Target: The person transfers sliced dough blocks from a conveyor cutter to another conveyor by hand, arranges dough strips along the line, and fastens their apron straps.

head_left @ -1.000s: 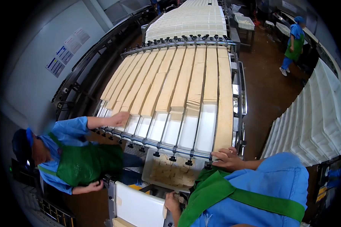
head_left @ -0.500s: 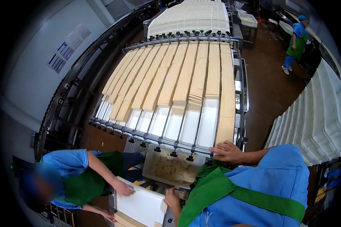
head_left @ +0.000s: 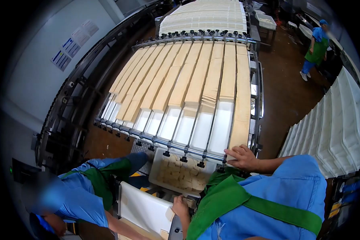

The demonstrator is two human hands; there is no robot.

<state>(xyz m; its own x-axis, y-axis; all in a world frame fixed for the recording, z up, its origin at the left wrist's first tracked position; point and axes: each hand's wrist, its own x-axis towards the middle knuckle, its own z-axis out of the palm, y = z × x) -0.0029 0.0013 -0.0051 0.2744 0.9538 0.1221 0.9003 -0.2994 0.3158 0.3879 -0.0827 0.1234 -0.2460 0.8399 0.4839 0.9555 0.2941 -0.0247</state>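
Observation:
Long pale yellow strips, apparently of stacked food sheets, lie side by side in the lanes of a slatted machine bed. My right hand is at the near end of the rightmost strip, fingers curled over it beside the steel crossbar. Lower down, my left hand is closed at the right edge of a white board; what its fingers grip is hidden. A small pale piece sits on the board beside that hand. A co-worker's arm reaches over the board's near end.
A white crate of pale square pieces stands below the crossbar. At left a co-worker leans in. White stacked trays rise at right, and another person stands behind. A dark rail runs along the left wall.
My right hand has drawn back slightly from the crossbar onto the strip's end. The co-worker has bent lower, their arm now across the board's near end. My left hand stays nearly in place.

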